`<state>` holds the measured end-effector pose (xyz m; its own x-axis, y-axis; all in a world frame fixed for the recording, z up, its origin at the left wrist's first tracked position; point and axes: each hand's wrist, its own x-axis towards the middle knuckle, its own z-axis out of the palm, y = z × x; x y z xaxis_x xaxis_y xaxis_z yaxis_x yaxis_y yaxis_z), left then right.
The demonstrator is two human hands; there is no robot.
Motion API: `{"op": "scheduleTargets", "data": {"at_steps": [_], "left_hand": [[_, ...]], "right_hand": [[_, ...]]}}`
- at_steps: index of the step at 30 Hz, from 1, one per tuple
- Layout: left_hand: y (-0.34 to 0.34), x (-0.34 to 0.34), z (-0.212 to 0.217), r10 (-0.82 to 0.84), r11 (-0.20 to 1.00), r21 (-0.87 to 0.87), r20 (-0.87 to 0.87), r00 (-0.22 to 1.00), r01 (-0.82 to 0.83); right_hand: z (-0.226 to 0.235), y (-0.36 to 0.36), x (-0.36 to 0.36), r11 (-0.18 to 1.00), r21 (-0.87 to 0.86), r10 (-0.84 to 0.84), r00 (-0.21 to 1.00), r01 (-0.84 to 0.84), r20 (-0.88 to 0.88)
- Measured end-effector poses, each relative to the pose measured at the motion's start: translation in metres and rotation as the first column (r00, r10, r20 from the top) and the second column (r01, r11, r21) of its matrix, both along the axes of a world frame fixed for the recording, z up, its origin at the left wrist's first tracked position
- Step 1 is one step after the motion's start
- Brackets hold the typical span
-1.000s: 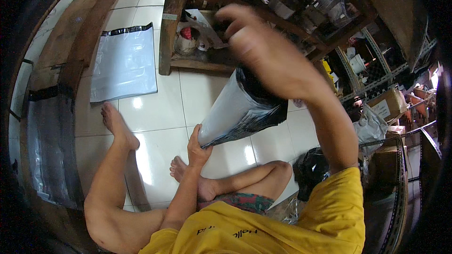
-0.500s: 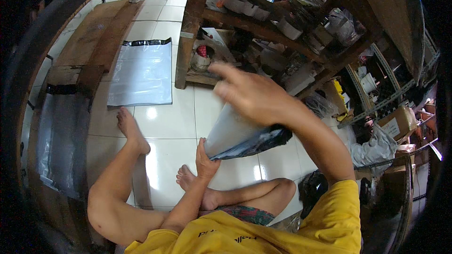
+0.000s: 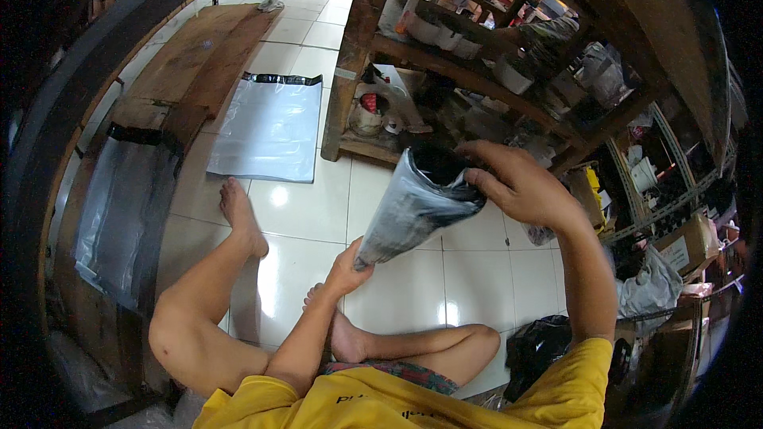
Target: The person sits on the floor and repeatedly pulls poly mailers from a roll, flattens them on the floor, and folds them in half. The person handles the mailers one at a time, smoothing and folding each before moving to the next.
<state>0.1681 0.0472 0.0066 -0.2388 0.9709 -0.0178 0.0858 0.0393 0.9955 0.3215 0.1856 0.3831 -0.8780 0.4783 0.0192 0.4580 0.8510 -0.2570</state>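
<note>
A bundle of grey plastic mailing bags (image 3: 417, 210) is curled into a cone over the floor, its wide black-edged end up and to the right. My left hand (image 3: 347, 270) grips its narrow lower end, the thumb on the near side. At the wide end, my right hand (image 3: 520, 183) has its fingers and thumb apart, their tips at the black edge; whether they touch it I cannot tell. A flat grey mailing bag (image 3: 266, 131) with a black top strip lies on the tiles beyond my left foot.
More grey bags (image 3: 127, 214) lie on the wooden boards (image 3: 171, 63) at the left. A wooden shelf (image 3: 346, 103) full of clutter stands ahead. On the right are a metal rack (image 3: 664, 210), a cardboard box (image 3: 687, 246) and a black plastic bag (image 3: 540, 345). My bent legs frame the white tiles.
My right hand has moved right and down, from above the bundle to its black-edged end. The bundle has tipped upward and curled into a cone. My left hand keeps its hold; the view has shifted.
</note>
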Motion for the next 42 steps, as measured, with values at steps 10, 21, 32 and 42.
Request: {"op": "scheduleTargets", "data": {"at_steps": [10, 21, 32, 42], "left_hand": [[-0.003, 0.027, -0.014, 0.178, 0.981, 0.112, -0.193, 0.965, -0.159], [-0.001, 0.028, -0.020, 0.213, 0.972, 0.150, -0.224, 0.951, -0.182], [0.000, 0.030, -0.016, 0.207, 0.976, 0.108, -0.188, 0.960, -0.189], [0.000, 0.031, -0.016, 0.245, 0.966, 0.138, -0.242, 0.939, -0.217]], "right_hand": [[0.009, 0.016, -0.036, 0.901, 0.103, 0.428, 0.903, -0.423, -0.034], [-0.015, 0.028, -0.033, 0.854, 0.162, 0.518, 0.840, -0.495, -0.161], [-0.018, 0.037, -0.030, 0.812, 0.184, 0.583, 0.785, -0.554, -0.211], [-0.019, 0.040, -0.034, 0.783, 0.214, 0.622, 0.747, -0.584, -0.235]]}}
